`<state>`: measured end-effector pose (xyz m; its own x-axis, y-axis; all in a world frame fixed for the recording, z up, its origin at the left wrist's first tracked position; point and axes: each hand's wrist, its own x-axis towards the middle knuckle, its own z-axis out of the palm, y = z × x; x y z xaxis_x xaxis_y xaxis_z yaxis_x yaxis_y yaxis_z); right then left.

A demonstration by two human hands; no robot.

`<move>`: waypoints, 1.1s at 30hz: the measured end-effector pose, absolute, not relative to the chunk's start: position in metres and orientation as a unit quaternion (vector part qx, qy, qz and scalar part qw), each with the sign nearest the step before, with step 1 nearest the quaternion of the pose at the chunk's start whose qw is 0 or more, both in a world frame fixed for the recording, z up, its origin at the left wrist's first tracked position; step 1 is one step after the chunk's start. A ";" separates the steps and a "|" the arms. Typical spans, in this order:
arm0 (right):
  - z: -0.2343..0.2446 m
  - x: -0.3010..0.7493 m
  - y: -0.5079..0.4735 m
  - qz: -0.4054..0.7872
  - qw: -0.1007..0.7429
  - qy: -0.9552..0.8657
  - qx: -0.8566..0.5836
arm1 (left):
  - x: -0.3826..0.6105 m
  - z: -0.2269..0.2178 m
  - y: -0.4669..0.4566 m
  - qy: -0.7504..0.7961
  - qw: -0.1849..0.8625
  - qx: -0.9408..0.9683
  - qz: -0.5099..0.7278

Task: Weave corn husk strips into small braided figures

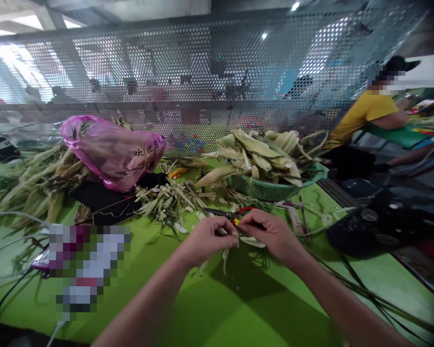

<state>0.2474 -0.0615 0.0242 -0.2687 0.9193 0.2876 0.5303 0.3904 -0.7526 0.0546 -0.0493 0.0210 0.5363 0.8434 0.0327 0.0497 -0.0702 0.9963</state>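
Observation:
My left hand [210,237] and my right hand [271,233] meet above the green table [217,308], both pinched on a pale strip of corn husk [251,241] that runs between them. A thin husk strand hangs down from the left hand's fingers. Just beyond the fingertips lie scissors with red handles [238,212]. Something small and yellow shows between the fingertips; I cannot make it out.
A green basket [275,189] heaped with corn husks stands behind the hands. Trimmed husk scraps [166,200], a pink plastic bag [112,152] and a husk pile [29,183] lie left. A perforated metal screen [202,72] backs the table. A person in yellow [369,115] works at right.

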 end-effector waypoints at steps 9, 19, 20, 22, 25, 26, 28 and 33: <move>0.021 0.230 -0.075 0.159 0.370 -0.787 -0.467 | 0.061 0.012 -0.046 0.362 0.652 0.455 0.486; 0.027 0.232 -0.080 -0.022 0.289 -0.852 -0.435 | 0.061 0.009 -0.049 0.440 0.322 0.747 0.380; 0.027 0.234 -0.079 -0.018 0.288 -0.853 -0.434 | 0.060 0.010 -0.050 0.430 0.313 0.763 0.368; 0.027 0.237 -0.076 0.016 0.296 -0.850 -0.435 | 0.060 0.011 -0.051 0.409 0.314 0.784 0.346; 0.025 0.242 -0.069 0.130 0.342 -0.811 -0.457 | 0.057 0.014 -0.050 0.381 0.416 0.758 0.326; 0.024 0.244 -0.066 0.181 0.358 -0.786 -0.470 | 0.057 0.015 -0.049 0.373 0.476 0.727 0.324; 0.024 0.246 -0.062 0.276 0.382 -0.734 -0.490 | 0.055 0.017 -0.047 0.356 0.590 0.642 0.336; 0.027 0.243 -0.061 0.399 0.424 -0.662 -0.472 | 0.055 0.022 -0.048 0.317 0.695 0.511 0.393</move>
